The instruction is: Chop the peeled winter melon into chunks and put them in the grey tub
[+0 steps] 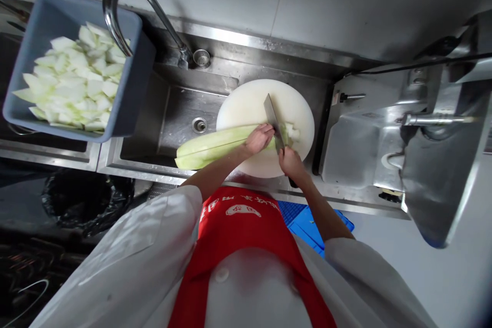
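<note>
A long, peeled, pale-green gourd [215, 144] lies across the round white cutting board [240, 105], its left end sticking out over the sink. My left hand [260, 138] holds the gourd down near its right end, fingers curled beside the blade. In my right hand [291, 162] is the handle of a cleaver [271, 113], whose blade stands across the gourd, tip pointing away from me. Small cut gourd pieces [293, 132] sit on the board just right of the blade. Where the edge meets the gourd is partly hidden by my left hand.
A grey-blue bin [132, 79] full of cut gourd chunks [82, 82] stands at the left. A curved faucet [115, 7] arches over its edge. The steel sink [182, 107] has an open basin with a drain. At the right is a metal slicing machine [384, 133].
</note>
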Action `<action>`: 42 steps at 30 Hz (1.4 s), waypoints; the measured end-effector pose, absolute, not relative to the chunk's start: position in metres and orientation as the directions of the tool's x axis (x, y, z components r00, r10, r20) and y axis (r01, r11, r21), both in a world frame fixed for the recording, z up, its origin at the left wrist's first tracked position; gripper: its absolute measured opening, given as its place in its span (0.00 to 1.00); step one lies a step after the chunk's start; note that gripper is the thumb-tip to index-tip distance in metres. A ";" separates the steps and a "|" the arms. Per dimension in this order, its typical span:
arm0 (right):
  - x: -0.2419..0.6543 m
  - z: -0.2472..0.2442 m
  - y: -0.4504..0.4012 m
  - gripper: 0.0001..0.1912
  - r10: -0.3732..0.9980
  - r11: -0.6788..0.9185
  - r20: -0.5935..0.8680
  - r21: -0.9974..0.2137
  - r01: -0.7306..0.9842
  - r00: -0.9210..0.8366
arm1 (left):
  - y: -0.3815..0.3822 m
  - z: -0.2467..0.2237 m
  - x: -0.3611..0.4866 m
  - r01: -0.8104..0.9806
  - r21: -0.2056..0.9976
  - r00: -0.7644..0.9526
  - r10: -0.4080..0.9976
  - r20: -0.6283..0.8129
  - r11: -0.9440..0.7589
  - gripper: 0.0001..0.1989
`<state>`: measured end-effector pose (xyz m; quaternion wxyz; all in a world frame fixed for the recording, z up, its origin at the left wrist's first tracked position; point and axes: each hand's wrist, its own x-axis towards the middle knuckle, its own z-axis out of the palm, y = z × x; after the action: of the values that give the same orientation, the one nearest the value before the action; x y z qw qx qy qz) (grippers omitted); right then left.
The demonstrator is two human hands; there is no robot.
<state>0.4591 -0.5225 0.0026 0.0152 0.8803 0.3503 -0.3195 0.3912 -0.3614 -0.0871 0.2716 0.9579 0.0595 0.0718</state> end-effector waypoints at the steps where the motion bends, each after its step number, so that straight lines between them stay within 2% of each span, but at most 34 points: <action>1: 0.458 -0.005 -0.517 0.16 0.605 -0.760 -0.558 -0.193 0.620 0.568 | -0.361 -0.087 0.391 0.076 0.539 0.982 0.156 0.103 -0.839 0.18; 5: 0.457 -0.015 -0.509 0.16 0.607 -0.762 -0.536 -0.182 0.621 0.587 | -0.358 -0.084 0.387 0.070 0.548 0.987 0.139 0.085 -0.834 0.18; 10: 0.457 0.017 -0.530 0.15 0.624 -0.735 -0.544 -0.164 0.658 0.561 | -0.357 -0.081 0.385 0.075 0.509 0.988 0.131 0.075 -0.858 0.18; 15: 0.456 0.037 -0.555 0.14 0.599 -0.725 -0.608 -0.135 0.675 0.521 | -0.358 -0.084 0.387 0.051 0.524 0.989 0.117 0.093 -0.850 0.16; 18: 0.455 0.028 -0.550 0.15 0.592 -0.733 -0.628 -0.158 0.662 0.506 | -0.357 -0.085 0.387 0.058 0.531 0.989 0.121 0.085 -0.845 0.16; 25: 0.447 -0.014 -0.514 0.17 0.595 -0.762 -0.564 -0.169 0.625 0.573 | -0.357 -0.084 0.381 0.066 0.543 0.988 0.131 0.081 -0.837 0.17; 29: 0.450 -0.003 -0.518 0.17 0.613 -0.742 -0.555 -0.160 0.651 0.562 | -0.359 -0.082 0.376 0.123 0.509 0.980 0.185 0.073 -0.852 0.19; 35: 0.450 0.036 -0.546 0.16 0.609 -0.715 -0.597 -0.127 0.688 0.523 | -0.361 -0.080 0.378 0.119 0.494 0.983 0.171 0.061 -0.861 0.17; 38: 0.448 0.031 -0.543 0.16 0.606 -0.718 -0.613 -0.146 0.681 0.507 | -0.360 -0.081 0.378 0.122 0.490 0.984 0.170 0.055 -0.863 0.16; 42: 0.444 0.001 -0.518 0.17 0.613 -0.741 -0.574 -0.180 0.647 0.543 | -0.358 -0.083 0.376 0.115 0.511 0.985 0.166 0.054 -0.852 0.17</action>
<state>0.4438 -0.5185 0.0014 0.0268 0.8779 0.3590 -0.3159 0.3763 -0.3576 -0.0828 0.2624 0.9610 0.0732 0.0482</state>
